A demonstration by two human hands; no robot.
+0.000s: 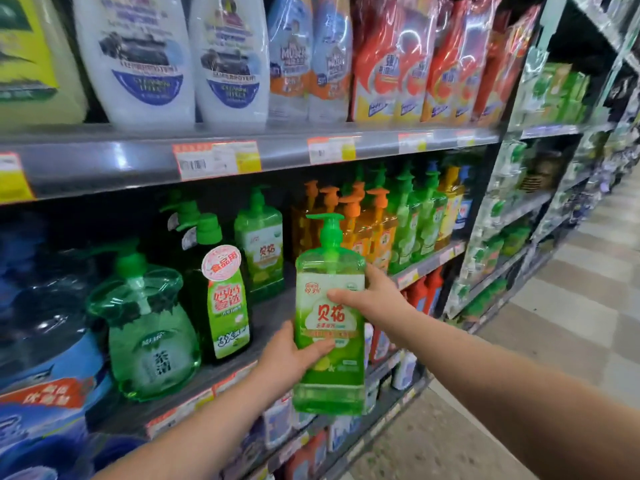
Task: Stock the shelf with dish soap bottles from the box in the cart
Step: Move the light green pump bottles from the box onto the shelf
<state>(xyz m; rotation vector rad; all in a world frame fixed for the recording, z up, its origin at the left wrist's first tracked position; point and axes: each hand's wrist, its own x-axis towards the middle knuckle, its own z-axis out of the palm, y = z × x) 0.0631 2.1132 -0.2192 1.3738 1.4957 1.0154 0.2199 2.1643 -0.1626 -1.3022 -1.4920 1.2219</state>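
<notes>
A light green pump bottle of dish soap (pixel 329 379) with a white and green label is held upright in front of the middle shelf (pixel 194 382). My left hand (pixel 289 358) grips its lower left side. My right hand (pixel 372 294) holds its upper right side, thumb across the label. A matching green bottle (pixel 259 244) stands further back on the same shelf, behind a bare gap. The box and the cart are out of view.
A round green pump bottle (pixel 149 327) and a dark green bottle (pixel 221 296) stand left of the gap. Orange pump bottles (pixel 367 226) and more green ones (pixel 412 216) stand to the right. Large refill packs fill the upper shelf (pixel 277 147). The aisle floor (pixel 554 306) runs along the right.
</notes>
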